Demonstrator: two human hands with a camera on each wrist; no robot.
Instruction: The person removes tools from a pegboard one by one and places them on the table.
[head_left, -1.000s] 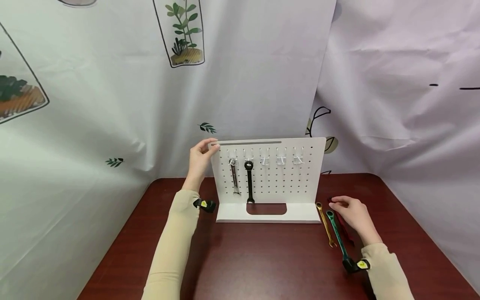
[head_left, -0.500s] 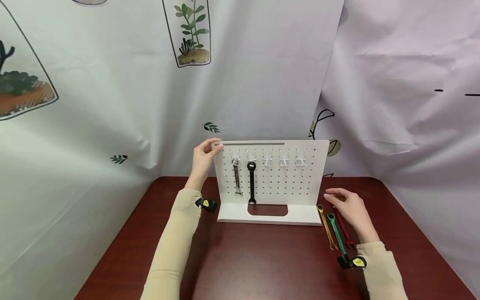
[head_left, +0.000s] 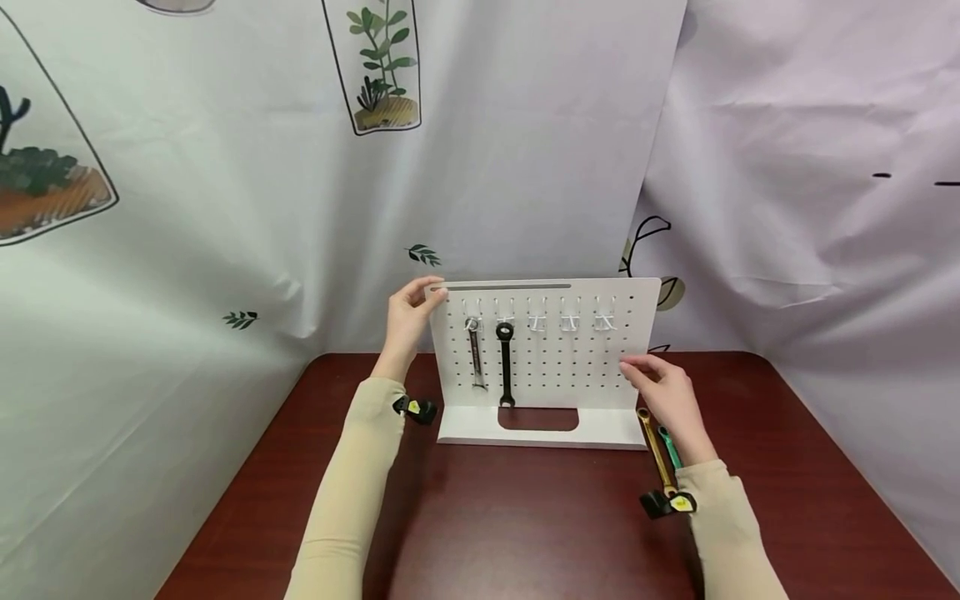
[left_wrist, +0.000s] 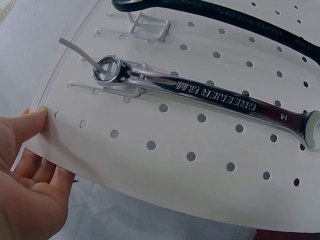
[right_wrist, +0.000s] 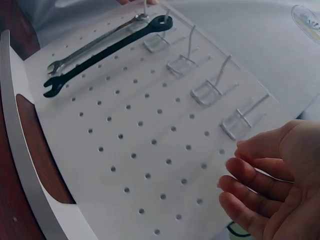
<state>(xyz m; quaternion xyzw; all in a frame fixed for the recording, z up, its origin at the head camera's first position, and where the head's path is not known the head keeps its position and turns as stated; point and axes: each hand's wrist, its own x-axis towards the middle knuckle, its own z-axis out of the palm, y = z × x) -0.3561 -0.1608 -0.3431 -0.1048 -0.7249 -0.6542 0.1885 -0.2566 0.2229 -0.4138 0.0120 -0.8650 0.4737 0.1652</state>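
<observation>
The left grip pinches a corner of the board standing on the counter, while the right grip, empty and loosely curled nearby, could bump it and jolt its hung wrenches loose

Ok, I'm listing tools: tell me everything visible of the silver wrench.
The silver wrench looks like shiny metal, with a ring at one end, an open fork at the other, and GREENER and 14 on its shaft. In the head view it hangs ring up, slightly tilted, from the leftmost hook of the pegboard, the prong passing through the ring, beside but apart from the black wrench. Shaft contact with the pegboard is unclear.
</observation>
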